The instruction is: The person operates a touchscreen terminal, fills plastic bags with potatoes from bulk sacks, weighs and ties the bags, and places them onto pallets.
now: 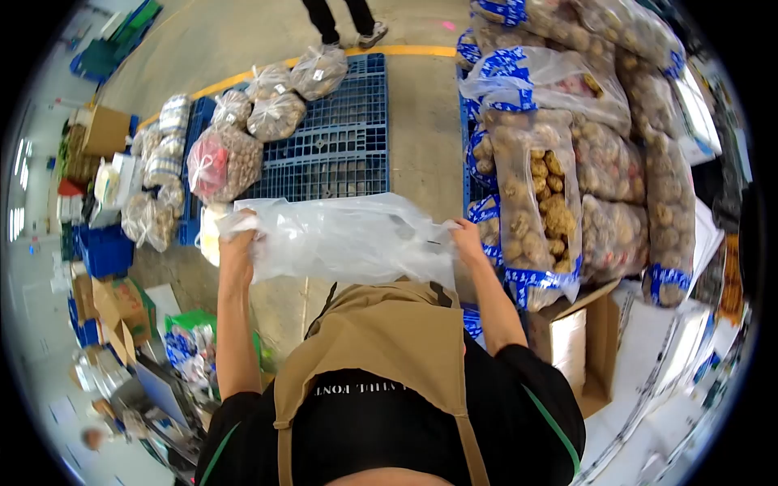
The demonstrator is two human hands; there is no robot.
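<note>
A translucent plastic bag is stretched sideways in front of my apron, and nothing shows inside it. My left hand is closed on the bag's left end. At the opposite end, my right hand grips the bag's edge, with the fingers partly hidden by the plastic. To the right of my right hand lies a large clear sack of potatoes with blue printed ends, torn open along the middle so that loose potatoes show.
Ahead is a blue pallet with several tied bags of potatoes on its left part. More potato sacks are piled at the right. An open cardboard box stands by my right elbow. A person's legs are beyond the yellow floor line.
</note>
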